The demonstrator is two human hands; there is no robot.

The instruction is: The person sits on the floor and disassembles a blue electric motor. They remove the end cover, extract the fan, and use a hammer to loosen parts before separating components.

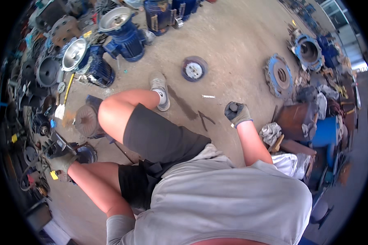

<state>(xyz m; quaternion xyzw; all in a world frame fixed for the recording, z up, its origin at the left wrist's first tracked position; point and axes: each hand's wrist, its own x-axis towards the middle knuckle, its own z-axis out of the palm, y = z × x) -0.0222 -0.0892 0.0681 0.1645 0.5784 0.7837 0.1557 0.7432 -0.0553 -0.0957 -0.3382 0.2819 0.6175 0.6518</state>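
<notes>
My left hand [62,158], in a grey work glove, is low on the left beside my bent leg. Its fingers look closed at a dark, flat-faced piece [61,141], but clutter behind blurs the outline. Close by are a dark blue round housing [86,154] and a rusty-ended motor [88,120] by my knee. My right hand [240,115], also gloved, is raised over the floor on the right, closed around a dark round-ended bar [233,107] seen nearly end-on. Dark-handled pliers [204,119] lie on the floor to its left.
A round part with a pale centre [193,70] sits on the concrete ahead. Blue motors [126,43] and metal parts crowd the left. On the right are a blue-rimmed flange [279,75], a rusty box [296,120] and a blue drum [326,131]. A yellow-handled scraper [68,90] lies left.
</notes>
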